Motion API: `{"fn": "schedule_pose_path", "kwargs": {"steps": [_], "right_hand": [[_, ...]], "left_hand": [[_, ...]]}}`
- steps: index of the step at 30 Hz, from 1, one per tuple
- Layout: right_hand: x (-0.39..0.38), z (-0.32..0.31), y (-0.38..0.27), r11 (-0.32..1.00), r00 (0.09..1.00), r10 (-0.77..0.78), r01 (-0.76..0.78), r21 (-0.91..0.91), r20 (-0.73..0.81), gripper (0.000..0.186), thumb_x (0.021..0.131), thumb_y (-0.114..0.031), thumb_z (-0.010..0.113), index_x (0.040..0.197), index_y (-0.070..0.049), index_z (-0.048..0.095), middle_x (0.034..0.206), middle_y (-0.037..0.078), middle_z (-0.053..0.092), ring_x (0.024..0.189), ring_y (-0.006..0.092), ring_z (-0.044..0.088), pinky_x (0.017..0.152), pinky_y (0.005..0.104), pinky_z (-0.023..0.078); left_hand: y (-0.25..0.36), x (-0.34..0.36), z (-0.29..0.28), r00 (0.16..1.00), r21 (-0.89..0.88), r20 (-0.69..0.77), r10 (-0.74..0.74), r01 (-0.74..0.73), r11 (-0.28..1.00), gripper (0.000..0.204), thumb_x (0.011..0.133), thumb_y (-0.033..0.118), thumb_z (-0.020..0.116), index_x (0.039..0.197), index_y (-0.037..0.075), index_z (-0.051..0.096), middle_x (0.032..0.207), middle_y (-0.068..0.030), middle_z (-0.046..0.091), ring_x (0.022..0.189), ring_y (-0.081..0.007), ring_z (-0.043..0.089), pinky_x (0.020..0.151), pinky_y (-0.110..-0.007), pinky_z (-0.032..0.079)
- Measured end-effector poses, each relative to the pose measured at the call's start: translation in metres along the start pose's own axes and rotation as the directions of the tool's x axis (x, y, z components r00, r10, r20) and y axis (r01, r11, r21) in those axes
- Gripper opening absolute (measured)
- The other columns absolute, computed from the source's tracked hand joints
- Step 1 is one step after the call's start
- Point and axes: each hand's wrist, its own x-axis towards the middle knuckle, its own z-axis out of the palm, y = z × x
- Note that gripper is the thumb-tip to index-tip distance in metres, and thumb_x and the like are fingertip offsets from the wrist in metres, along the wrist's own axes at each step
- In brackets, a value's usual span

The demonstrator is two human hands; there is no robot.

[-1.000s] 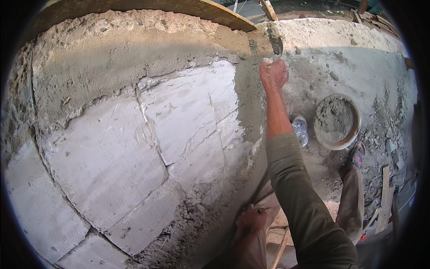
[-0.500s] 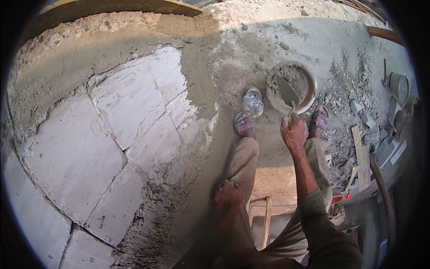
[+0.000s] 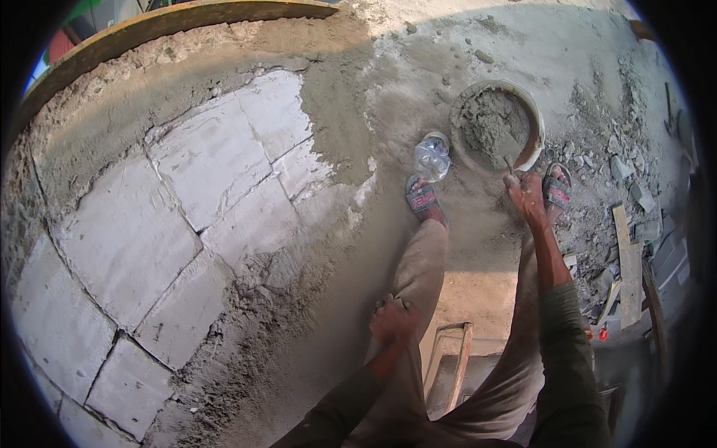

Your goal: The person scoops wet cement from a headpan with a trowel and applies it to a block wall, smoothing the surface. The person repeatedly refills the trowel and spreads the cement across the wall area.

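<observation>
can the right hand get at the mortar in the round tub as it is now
Most likely yes: the right hand holds the trowel with its blade at the mortar, and nothing visible covers the tub.

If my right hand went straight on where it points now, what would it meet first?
Your right hand, holding a grey metal trowel, would probably first meet the near rim of the round, pale bucket, though depth is unclear.

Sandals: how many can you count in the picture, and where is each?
2: the left sandal, just below the clear plastic item, and the right sandal, beside the right hand, which grips the trowel. No others show.
</observation>
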Motion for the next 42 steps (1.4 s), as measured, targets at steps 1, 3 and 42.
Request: {"fn": "schedule_pose_path", "kwargs": {"steps": [1, 3, 42], "right_hand": [[0.000, -0.004, 0.000, 0.991, 0.997, 0.071, -0.072, 0.113, 0.010, 0.027, 0.095, -0.020, 0.071, 0.077, -0.001, 0.063, 0.062, 0.004, 0.058, 0.052, 0.0213, 0.056, 0.052, 0.0389, 0.045], [0.002, -0.010, -0.001, 0.921, 0.979, 0.198, -0.206, 0.331, 0.056, 0.029, 0.097, -0.016, 0.067, 0.071, -0.004, 0.060, 0.057, -0.002, 0.052, 0.048, 0.0120, 0.050, 0.047, 0.0325, 0.040], [0.023, -0.008, -0.047, 0.902, 0.975, 0.109, -0.179, -0.393, -0.193, 0.028, 0.089, -0.025, 0.071, 0.089, 0.003, 0.075, 0.085, 0.029, 0.074, 0.086, 0.0507, 0.074, 0.086, 0.0588, 0.059]], "left_hand": [[0.001, 0.005, -0.002, 0.999, 0.008, -0.017, 0.033, -0.033, 0.999, 0.064, 0.094, 0.049, 0.060, 0.145, 0.011, 0.063, 0.141, -0.0215, 0.069, 0.127, -0.0405, 0.069, 0.107, -0.052, 0.053], [0.003, 0.015, -0.005, 0.997, 0.015, 0.002, 0.071, -0.071, 0.997, 0.066, 0.094, 0.049, 0.060, 0.147, 0.010, 0.062, 0.140, -0.0223, 0.069, 0.127, -0.0409, 0.069, 0.107, -0.053, 0.053], [0.016, -0.008, -0.003, 0.999, -0.039, 0.029, 0.013, -0.012, 0.999, 0.062, 0.095, 0.049, 0.062, 0.139, 0.006, 0.066, 0.130, -0.0211, 0.074, 0.123, -0.0389, 0.071, 0.104, -0.051, 0.055]]}}
